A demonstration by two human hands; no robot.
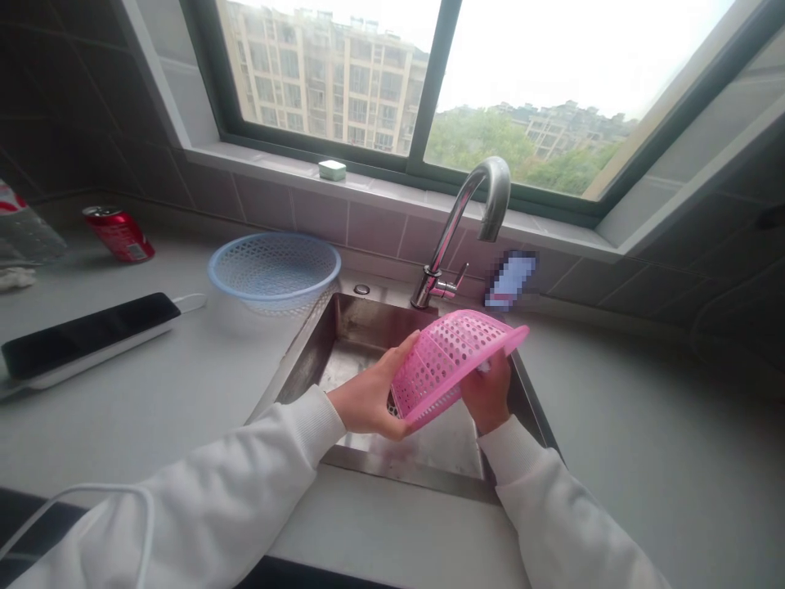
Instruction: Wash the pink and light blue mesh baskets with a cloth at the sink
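A pink plastic basket with round holes is held tilted on its side above the stainless steel sink. My left hand grips its left end, thumb near the lower rim and fingers along the far side. My right hand reaches in past the rim on the basket's open side. Its fingers are curled and partly hidden; a small whitish patch shows beside them, too unclear to name. Behind the basket rises a chrome faucet, and no water is seen running from it.
Left of the sink stands a light blue basket. Farther left are a black-topped device with a white cable, a red can and a clear bottle. A small green-white box sits on the windowsill. A blurred-out item leans right of the faucet.
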